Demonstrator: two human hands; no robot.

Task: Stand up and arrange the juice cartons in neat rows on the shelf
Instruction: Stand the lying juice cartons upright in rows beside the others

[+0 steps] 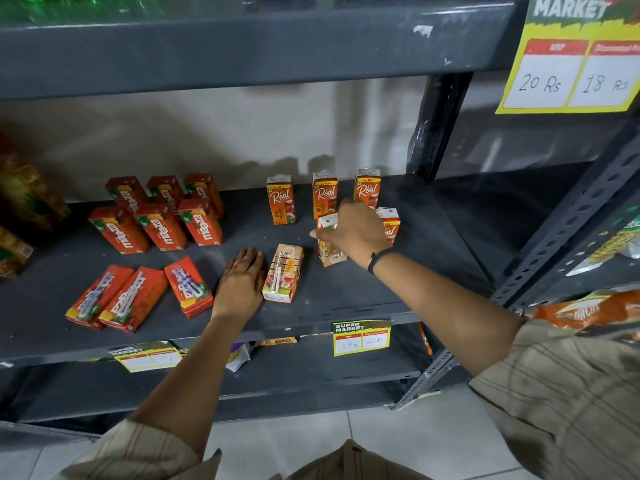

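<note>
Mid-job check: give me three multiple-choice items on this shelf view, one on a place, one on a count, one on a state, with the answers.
1. Where does the flat Real carton lie?
A. Just right of the left hand
B. Behind the Maaza cartons
C. On the shelf below

2. How many Real cartons stand in the back row?
A. One
B. Three
C. Five

3. How do the three front Maaza cartons sit?
A. Upright
B. Stacked
C. Flat on the shelf

Answers:
1. A: the carton lies on its side against that hand's fingers.
2. B: three orange cartons stand spaced along the back, ahead of the right hand.
3. C: all three lie on their sides near the front edge, while six others stand behind them.
</note>
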